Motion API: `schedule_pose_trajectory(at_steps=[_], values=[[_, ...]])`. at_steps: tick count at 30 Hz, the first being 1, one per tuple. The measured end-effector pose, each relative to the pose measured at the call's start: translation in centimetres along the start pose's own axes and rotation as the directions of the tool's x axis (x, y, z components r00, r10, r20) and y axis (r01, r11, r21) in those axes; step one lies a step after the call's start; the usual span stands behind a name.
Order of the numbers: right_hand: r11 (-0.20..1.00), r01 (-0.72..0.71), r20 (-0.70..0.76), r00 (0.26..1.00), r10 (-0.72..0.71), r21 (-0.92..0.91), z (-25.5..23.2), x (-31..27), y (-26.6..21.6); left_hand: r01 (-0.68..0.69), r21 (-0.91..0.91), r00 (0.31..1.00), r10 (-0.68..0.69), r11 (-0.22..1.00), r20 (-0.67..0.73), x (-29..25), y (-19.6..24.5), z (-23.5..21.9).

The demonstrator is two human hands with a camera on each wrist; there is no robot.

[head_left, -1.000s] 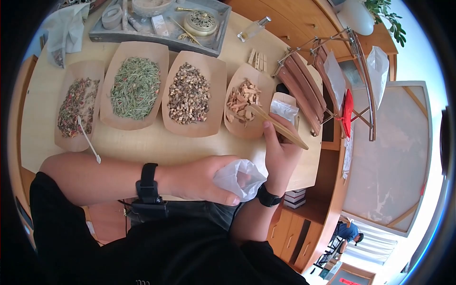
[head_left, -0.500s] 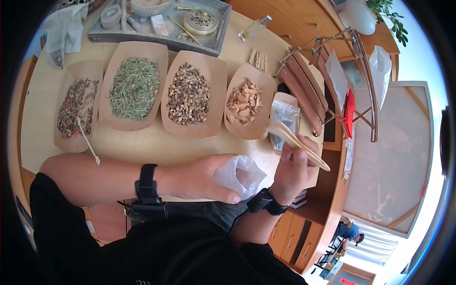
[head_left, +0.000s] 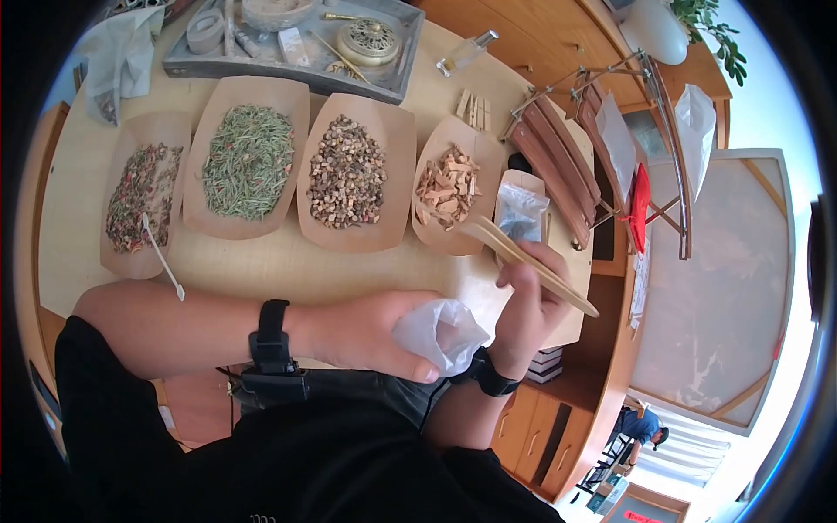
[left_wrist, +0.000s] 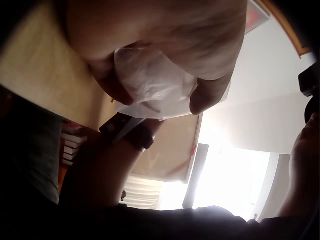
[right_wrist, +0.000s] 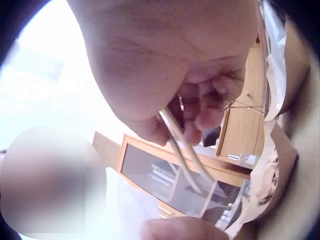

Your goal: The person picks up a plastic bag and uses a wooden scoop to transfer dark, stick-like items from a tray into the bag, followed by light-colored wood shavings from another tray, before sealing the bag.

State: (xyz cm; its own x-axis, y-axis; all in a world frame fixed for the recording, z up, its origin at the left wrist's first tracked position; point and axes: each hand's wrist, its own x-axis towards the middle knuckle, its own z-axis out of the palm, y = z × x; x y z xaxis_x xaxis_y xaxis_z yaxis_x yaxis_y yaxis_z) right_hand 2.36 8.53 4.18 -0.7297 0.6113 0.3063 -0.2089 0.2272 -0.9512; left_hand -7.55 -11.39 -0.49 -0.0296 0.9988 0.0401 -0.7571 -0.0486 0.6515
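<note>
In the head view my left hand (head_left: pixel 370 336) grips a white translucent pouch (head_left: pixel 446 338), thumb along its near side, its mouth gaping upward. The left wrist view shows fingers and thumb on both sides of the pouch (left_wrist: pixel 155 85). My right hand (head_left: pixel 534 305) holds light wooden tweezers (head_left: pixel 532 266), tips pointing left over the near right edge of a brown paper tray (head_left: pixel 486 166) of pale wood chips (head_left: pixel 449 187). From the right wrist, the two tweezer arms (right_wrist: pixel 182 145) reach out past the curled fingers; their tips are blurred in the head view.
Left of the chips stand paper trays of brown chopped pieces (head_left: pixel 347 174), green needle-like herb (head_left: pixel 250 161) and mixed dried bits (head_left: pixel 139 200) with a small white scoop (head_left: pixel 163 257). A packet in a small tray (head_left: pixel 523 213), clothespins (head_left: pixel 473 111) and a wooden rack (head_left: pixel 554 166) stand right.
The tweezers left the wood chip tray, swung right with my right hand turned over, then came back left toward the tray's edge. My left hand and the pouch stay almost in place.
</note>
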Motion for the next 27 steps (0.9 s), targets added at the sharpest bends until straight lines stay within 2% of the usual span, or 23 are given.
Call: schedule_pose_trajectory(at_steps=[1, 2, 3, 5, 6, 7, 9, 13, 20, 22, 23, 25, 27], values=[[0.954, -0.117, -0.051, 0.993, 0.107, -0.276, 0.4, 0.1, 0.0, 0.026, 0.084, 0.999, -0.028, 0.996, 0.02, -0.1, 0.0, -0.2], [0.915, -0.145, -0.016, 0.988, 0.15, -0.376, 0.4, 0.1, 0.3, 0.051, 0.168, 0.998, -0.058, 0.984, 0.037, -0.1, 0.0, -0.3], [0.915, -0.143, -0.014, 0.989, 0.149, -0.376, 0.6, 0.1, 0.4, 0.048, 0.169, 0.998, -0.055, 0.984, 0.037, -0.1, 0.0, -0.3], [0.857, -0.092, 0.08, 0.985, 0.153, -0.507, 1.6, 0.2, 0.2, 0.047, 0.203, 0.997, -0.06, 0.978, 0.057, -0.1, 0.2, -0.4], [0.823, -0.016, 0.112, 0.989, 0.096, -0.569, 2.2, 0.4, -0.3, 0.046, 0.202, 0.997, -0.057, 0.978, 0.052, -0.2, 0.1, -0.4], [0.823, -0.015, 0.116, 0.988, 0.097, -0.568, 2.3, 0.4, -0.3, 0.054, 0.18, 0.997, -0.063, 0.982, 0.046, -0.2, 0.1, -0.4], [0.765, 0.123, 0.22, 0.975, 0.026, -0.632, 2.4, 0.6, -0.4, 0.058, 0.162, 0.997, -0.066, 0.985, 0.04, -0.1, 0.0, -0.5], [0.733, 0.175, 0.257, 0.966, -0.001, -0.657, 2.8, 0.8, -0.6, 0.042, 0.16, 0.998, -0.05, 0.986, 0.047, -0.1, -0.3, -0.5], [0.714, 0.204, 0.21, 0.974, -0.081, -0.67, 1.5, 0.6, -0.2, 0.043, 0.131, 0.998, -0.05, 0.991, 0.049, 0.2, -0.4, -0.4], [0.833, 0.037, 0.078, 0.997, 0.007, -0.552, 0.7, 0.0, 0.3, 0.024, 0.114, 0.999, -0.029, 0.993, 0.045, 0.3, -0.3, -0.4], [0.837, 0.037, 0.079, 0.997, 0.008, -0.545, 0.5, -0.3, 0.1, 0.004, 0.087, 0.999, -0.008, 0.996, 0.038, 0.2, -0.3, -0.4], [0.929, -0.059, -0.022, 0.998, 0.055, -0.366, 0.0, -0.6, -0.7, -0.002, 0.101, 1.0, -0.001, 0.995, 0.024, 0.2, -0.3, -0.6], [0.932, -0.04, -0.014, 0.999, 0.037, -0.359, -0.6, -0.7, -0.7, -0.005, 0.105, 1.0, 0.002, 0.994, 0.029, 0.5, -0.5, -0.5]])
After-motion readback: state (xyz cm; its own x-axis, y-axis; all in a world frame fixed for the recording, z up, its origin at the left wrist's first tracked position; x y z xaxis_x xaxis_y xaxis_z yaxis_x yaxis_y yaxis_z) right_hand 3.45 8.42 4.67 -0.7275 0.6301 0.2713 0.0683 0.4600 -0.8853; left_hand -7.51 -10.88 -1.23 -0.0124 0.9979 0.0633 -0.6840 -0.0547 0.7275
